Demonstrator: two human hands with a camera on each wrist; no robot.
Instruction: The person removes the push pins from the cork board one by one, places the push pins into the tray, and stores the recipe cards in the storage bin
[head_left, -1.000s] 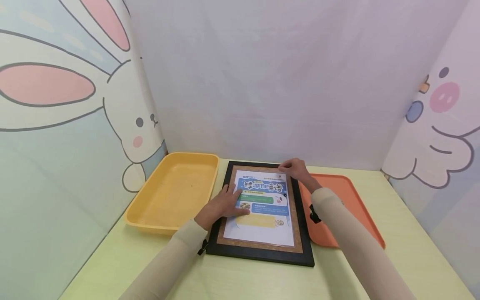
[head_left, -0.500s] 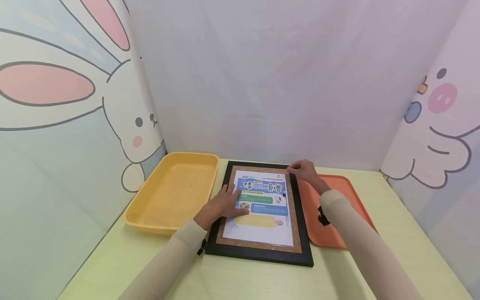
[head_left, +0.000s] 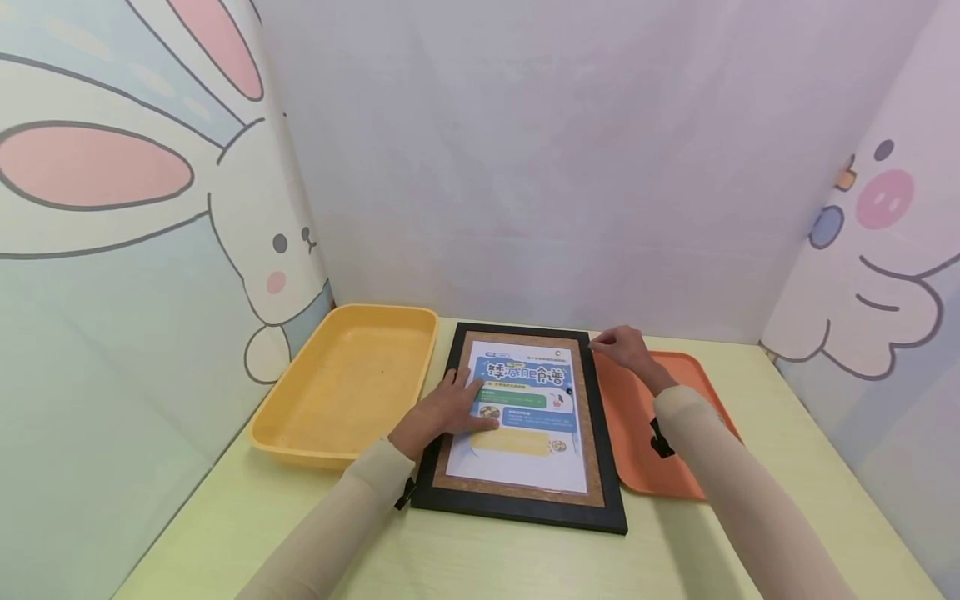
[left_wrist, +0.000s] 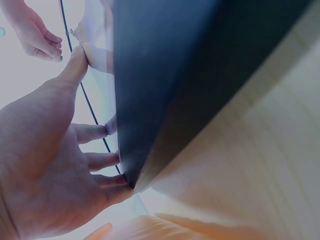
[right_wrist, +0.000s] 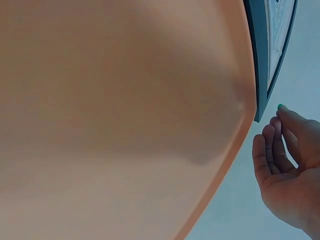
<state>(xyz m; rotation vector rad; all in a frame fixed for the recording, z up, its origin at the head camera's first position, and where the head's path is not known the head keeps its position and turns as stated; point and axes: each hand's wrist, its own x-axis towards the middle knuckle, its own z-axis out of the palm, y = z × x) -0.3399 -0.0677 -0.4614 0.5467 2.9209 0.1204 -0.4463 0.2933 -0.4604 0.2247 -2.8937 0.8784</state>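
A black-framed cork board (head_left: pixel 517 518) lies flat on the table, with a printed sheet (head_left: pixel 517 475) on its cork. My left hand (head_left: pixel 448 406) rests on the sheet's left side, fingers spread, seen close in the left wrist view with fingertips on the sheet and at the dark frame. At the board's far right corner, my right hand (head_left: pixel 622 348) has thumb and index finger pinched together. A tiny green thing (right_wrist: pixel 281 106) shows at those fingertips; it is too small to tell what it is. The right hand's other fingers curl loosely.
To the left of the board stands a yellow tray (head_left: pixel 272 433) with raised sides. An orange tray (head_left: pixel 637 475) sits directly along its right side, partly under my right forearm. A pale cloth wall (head_left: pixel 525 208) closes off the back of the pale table (head_left: pixel 480 567).
My right hand has moved to the right along the board's far edge, from the top border to the far right corner. The left hand and the board have stayed in place.
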